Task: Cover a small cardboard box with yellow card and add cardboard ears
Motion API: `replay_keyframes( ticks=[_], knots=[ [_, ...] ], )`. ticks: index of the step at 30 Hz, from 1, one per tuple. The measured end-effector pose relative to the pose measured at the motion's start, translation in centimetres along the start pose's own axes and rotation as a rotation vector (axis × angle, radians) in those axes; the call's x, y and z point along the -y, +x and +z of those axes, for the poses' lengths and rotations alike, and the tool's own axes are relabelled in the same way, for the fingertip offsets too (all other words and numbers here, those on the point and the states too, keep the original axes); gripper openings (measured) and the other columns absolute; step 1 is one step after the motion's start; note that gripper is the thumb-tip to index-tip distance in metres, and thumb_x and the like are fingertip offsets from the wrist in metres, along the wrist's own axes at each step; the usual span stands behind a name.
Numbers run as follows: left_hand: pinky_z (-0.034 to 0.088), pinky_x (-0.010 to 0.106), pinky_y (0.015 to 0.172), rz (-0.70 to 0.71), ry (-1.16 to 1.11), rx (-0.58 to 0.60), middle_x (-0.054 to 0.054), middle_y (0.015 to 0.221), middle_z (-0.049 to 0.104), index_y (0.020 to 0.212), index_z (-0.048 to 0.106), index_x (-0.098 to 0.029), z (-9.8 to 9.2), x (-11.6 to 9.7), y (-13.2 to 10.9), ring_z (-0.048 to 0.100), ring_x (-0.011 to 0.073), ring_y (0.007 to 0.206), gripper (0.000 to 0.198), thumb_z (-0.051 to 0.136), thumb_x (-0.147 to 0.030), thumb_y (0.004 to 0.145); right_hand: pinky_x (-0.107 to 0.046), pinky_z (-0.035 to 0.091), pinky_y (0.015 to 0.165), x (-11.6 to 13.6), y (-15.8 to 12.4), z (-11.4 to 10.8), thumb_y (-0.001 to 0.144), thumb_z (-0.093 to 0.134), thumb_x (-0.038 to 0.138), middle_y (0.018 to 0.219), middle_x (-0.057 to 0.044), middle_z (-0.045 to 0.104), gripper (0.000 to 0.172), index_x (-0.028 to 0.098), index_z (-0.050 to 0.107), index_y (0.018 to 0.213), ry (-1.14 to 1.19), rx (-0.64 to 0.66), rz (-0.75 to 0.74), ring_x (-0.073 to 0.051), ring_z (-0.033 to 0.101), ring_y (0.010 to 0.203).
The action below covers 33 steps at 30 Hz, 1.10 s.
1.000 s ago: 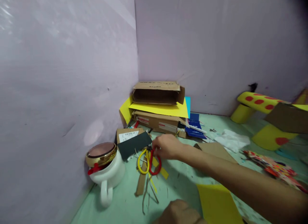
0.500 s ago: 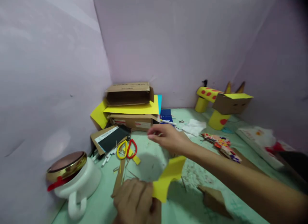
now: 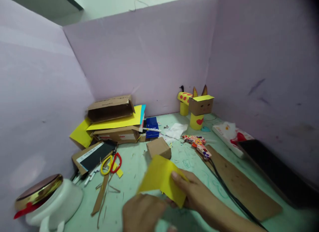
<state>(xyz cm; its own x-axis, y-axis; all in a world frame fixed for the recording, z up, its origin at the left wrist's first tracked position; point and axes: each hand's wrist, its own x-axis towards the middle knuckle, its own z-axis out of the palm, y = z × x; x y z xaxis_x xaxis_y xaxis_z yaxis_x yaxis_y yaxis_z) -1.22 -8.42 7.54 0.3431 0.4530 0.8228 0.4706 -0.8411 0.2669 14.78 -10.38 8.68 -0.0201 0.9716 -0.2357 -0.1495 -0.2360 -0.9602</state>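
Observation:
Both hands hold a piece of yellow paper [image 3: 161,178] low in the middle of the view, above the green table top [image 3: 139,165]. My right hand [image 3: 196,192] pinches its right edge, thumb on top. My left hand [image 3: 143,212] grips it from below at the near edge, fingers curled. A small cardboard box [image 3: 159,148] sits just behind the paper. Scissors with one yellow and one red handle [image 3: 111,163] lie to the left, apart from both hands.
A white mug with a gold lid [image 3: 47,198] stands at the near left. Stacked cardboard boxes and yellow sheets [image 3: 114,120] fill the back left corner. A yellow paper animal [image 3: 196,109] stands at the back. A long cardboard strip [image 3: 239,182], a black cable and a dark slab [image 3: 271,165] lie right.
My right hand has left the scissors and come back to the yellow paper, which both hands now hold. The view has swung right and up.

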Motion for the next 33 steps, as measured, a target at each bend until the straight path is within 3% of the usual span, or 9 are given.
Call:
replay_keyframes(
  ticks=[1,3,6,11,13,17,22,28,33],
  knots=[
    [0.042,0.026,0.055,-0.202,-0.02,-0.092,0.002,0.067,0.06,0.082,0.059,-0.023,-0.4,0.4,0.6,0.054,0.015,0.057,0.021,0.053,-0.044,0.081,-0.025,0.042,0.051,0.5,0.5,-0.9,0.073,0.051,0.047,0.062,-0.002,0.058,0.032,0.016,0.06,0.077,-0.082,0.002,0.04,-0.015,0.052,0.054],
    [0.045,0.028,0.061,-0.376,-0.002,-0.15,0.007,0.092,0.062,0.105,0.055,-0.022,-1.3,1.2,2.2,0.056,0.0175,0.068,0.034,0.062,-0.038,0.075,-0.022,0.037,0.048,1.7,1.5,-2.5,0.069,0.055,0.034,0.059,-0.001,0.057,0.018,0.016,0.058,0.066,-0.28,0.006,0.039,-0.013,0.05,0.052],
    [0.047,0.031,0.072,-0.721,-0.325,-0.002,0.011,0.11,0.062,0.115,0.056,-0.019,-1.6,1.9,4.4,0.058,0.0263,0.092,0.061,0.064,-0.054,0.065,-0.021,0.03,0.044,2.7,2.5,-3.6,0.069,0.052,0.024,0.053,0.0,0.053,0.016,0.017,0.053,0.054,-0.45,-0.147,-0.019,-0.011,0.045,0.048],
    [0.045,0.026,0.057,-0.962,-0.642,0.134,0.007,0.078,0.069,0.092,0.067,-0.014,0.5,2.8,6.7,0.06,0.0205,0.07,0.049,0.071,-0.047,0.056,-0.022,0.034,0.04,1.7,3.3,-2.9,0.072,0.051,0.025,0.054,-0.001,0.057,0.015,0.016,0.057,0.061,-0.306,-0.244,-0.013,-0.014,0.052,0.047],
    [0.041,0.025,0.052,-1.038,-0.584,0.167,0.003,0.058,0.063,0.071,0.067,-0.012,1.9,4.2,8.2,0.054,0.0156,0.056,0.028,0.074,-0.032,0.053,-0.023,0.039,0.04,1.3,3.7,-2.4,0.073,0.053,0.028,0.059,-0.003,0.061,0.014,0.016,0.059,0.071,-0.108,-0.222,0.031,-0.015,0.055,0.048],
    [0.043,0.026,0.061,-1.069,-0.635,0.252,0.002,0.057,0.064,0.062,0.066,-0.011,5.1,7.8,11.0,0.058,0.0153,0.06,0.01,0.072,-0.012,0.053,-0.024,0.044,0.039,1.0,4.6,-1.7,0.075,0.051,0.029,0.063,-0.003,0.062,0.018,0.014,0.058,0.082,0.101,-0.223,0.111,-0.013,0.054,0.045],
    [0.046,0.026,0.06,-1.165,-0.684,0.317,0.0,0.068,0.066,0.072,0.063,-0.012,7.4,9.8,11.2,0.059,0.0113,0.06,0.003,0.065,-0.014,0.072,-0.025,0.049,0.042,0.7,5.9,-1.4,0.074,0.051,0.027,0.072,-0.008,0.064,0.023,0.012,0.058,0.089,0.081,-0.278,0.109,-0.016,0.059,0.055],
    [0.045,0.024,0.053,-1.245,-0.696,0.222,0.006,0.071,0.069,0.079,0.064,-0.011,5.4,7.6,9.4,0.061,0.0144,0.058,0.02,0.07,-0.019,0.062,-0.025,0.05,0.046,0.2,7.0,-3.0,0.072,0.053,0.029,0.083,-0.01,0.068,0.027,0.013,0.058,0.092,-0.007,-0.361,0.031,-0.02,0.065,0.068],
    [0.047,0.026,0.051,-1.34,-0.69,0.164,0.009,0.078,0.071,0.085,0.065,-0.012,3.8,5.7,5.6,0.063,0.018,0.062,0.037,0.073,-0.027,0.052,-0.025,0.049,0.056,-0.7,7.9,-5.0,0.068,0.057,0.029,0.075,-0.008,0.07,0.02,0.013,0.064,0.078,-0.09,-0.304,-0.077,-0.02,0.065,0.071]
  ],
)
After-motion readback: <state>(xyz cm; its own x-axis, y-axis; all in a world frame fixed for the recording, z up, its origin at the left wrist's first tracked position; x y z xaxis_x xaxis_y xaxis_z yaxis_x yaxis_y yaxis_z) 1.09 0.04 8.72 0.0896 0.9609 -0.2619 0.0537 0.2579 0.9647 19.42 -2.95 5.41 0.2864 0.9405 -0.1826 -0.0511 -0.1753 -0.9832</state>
